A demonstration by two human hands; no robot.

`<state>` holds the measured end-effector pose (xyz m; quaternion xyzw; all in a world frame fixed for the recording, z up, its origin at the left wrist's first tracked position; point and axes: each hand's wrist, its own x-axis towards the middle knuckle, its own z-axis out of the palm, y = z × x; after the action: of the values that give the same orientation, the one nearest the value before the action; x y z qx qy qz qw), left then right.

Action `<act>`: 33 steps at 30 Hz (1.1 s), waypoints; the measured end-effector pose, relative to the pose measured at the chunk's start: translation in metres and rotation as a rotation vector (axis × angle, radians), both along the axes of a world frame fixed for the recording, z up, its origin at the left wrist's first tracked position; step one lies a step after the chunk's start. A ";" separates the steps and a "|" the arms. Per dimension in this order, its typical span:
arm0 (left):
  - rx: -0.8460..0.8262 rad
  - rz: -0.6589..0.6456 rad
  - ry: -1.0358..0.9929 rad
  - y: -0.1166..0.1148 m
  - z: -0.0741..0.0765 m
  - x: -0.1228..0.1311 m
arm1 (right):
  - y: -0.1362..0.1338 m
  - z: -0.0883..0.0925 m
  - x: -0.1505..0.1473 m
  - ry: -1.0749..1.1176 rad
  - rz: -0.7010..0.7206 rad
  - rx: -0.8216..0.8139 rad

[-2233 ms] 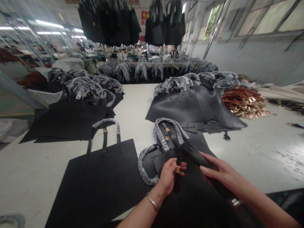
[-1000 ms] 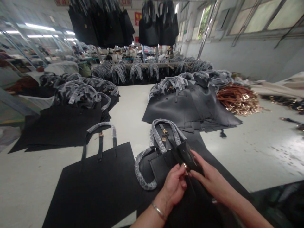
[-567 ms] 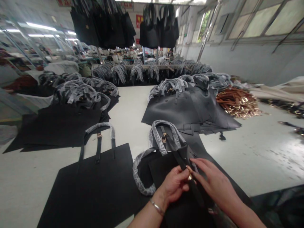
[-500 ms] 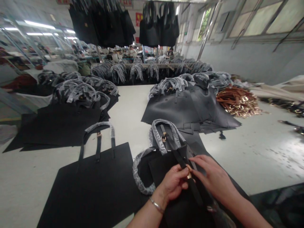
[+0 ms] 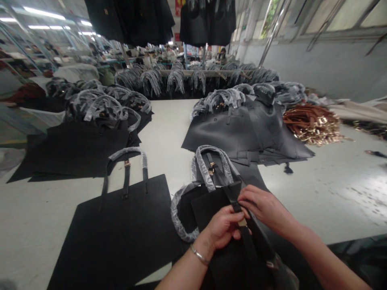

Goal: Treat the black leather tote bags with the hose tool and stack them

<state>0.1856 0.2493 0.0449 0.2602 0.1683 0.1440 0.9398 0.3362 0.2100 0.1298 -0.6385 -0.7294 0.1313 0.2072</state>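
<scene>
- While the left hand [image 5: 222, 229] and the right hand [image 5: 263, 206] meet in the middle of the view, a black leather strap [image 5: 234, 201] passes between them, and a small gold buckle [image 5: 242, 222] sits directly at the grip.
- Both hands are closed on the strap and stand almost touching. The right fingers [image 5: 252, 198] come over it from above, and the left fingers [image 5: 231, 221] hold it from the near side. How they lie on the buckle is partly hidden.
- For this handling, it seems best to pinch the leather close to the buckle, so it cannot slide, and to keep the strap flat, without a twist.
- Both forearms rise from the bottom edge toward the grip, with the wrists bent a little. The left arm wears a silver bangle [image 5: 199, 255], and the right arm reaches in from the lower right.
- The strap lies over a black tote bag [image 5: 208, 213], and its grey plastic-wrapped handles [image 5: 208, 169] are just ahead of the grip.
- Left of the grip lies a second black tote [image 5: 115, 229]. Farther ahead is a stack of black bag panels [image 5: 220, 137], and beyond the right hand is a pile of tan straps [image 5: 311, 125] with gold buckles.
</scene>
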 end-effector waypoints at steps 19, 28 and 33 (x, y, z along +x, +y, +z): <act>-0.014 -0.031 0.028 0.000 -0.001 0.000 | -0.004 0.001 0.003 0.266 0.036 -0.102; -0.010 -0.020 0.009 -0.001 0.000 -0.001 | 0.001 -0.003 0.001 0.158 0.020 -0.016; -0.017 -0.019 0.000 -0.001 -0.003 0.000 | -0.001 -0.007 -0.001 0.099 0.046 -0.008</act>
<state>0.1854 0.2483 0.0415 0.2537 0.1668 0.1336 0.9434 0.3355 0.2087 0.1228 -0.6152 -0.7321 0.1704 0.2377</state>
